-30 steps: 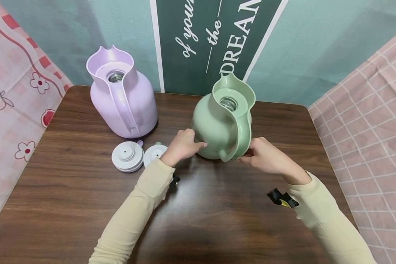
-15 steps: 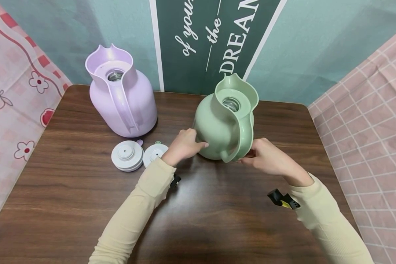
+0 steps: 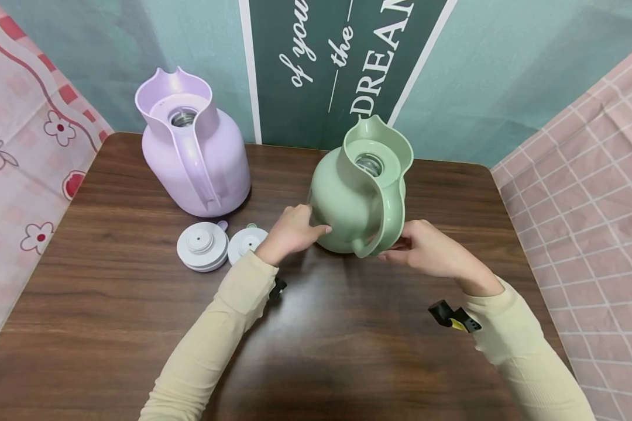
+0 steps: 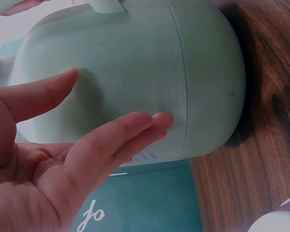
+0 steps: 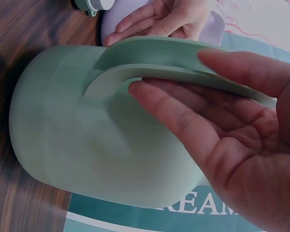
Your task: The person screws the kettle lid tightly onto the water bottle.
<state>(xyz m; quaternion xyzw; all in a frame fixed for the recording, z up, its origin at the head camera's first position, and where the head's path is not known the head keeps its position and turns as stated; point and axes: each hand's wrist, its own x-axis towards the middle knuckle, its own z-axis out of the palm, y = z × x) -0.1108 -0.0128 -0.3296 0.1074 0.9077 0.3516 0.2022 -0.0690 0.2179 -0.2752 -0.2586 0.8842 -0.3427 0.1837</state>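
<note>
A sage-green thermos jug [image 3: 337, 196] stands on the table with its mouth uncovered, showing the metallic neck inside. Against the left of its body lies my left hand [image 3: 294, 231], thumb spread from the extended fingers [image 4: 108, 135]. On the other side, my right hand [image 3: 426, 248] is at the handle [image 5: 169, 72]. Its thumb is above the handle and its fairly straight fingers [image 5: 174, 111] lie along the lower side; firm contact cannot be told. At the back left stands a lilac thermos jug [image 3: 205, 158], also uncovered.
Two white stoppers lie left of my left hand: one with a lilac tab [image 3: 202, 245], one with a green tab [image 3: 246, 242], partly hidden by the wrist. A printed backdrop [image 3: 469, 88] rises behind the brown wooden table [image 3: 347, 351]; a pink grid cloth [image 3: 600, 222] hangs at right.
The green jug shifted slightly to the right early on, with both hands staying at it. Since half a second ago, jug and hands have hardly moved.
</note>
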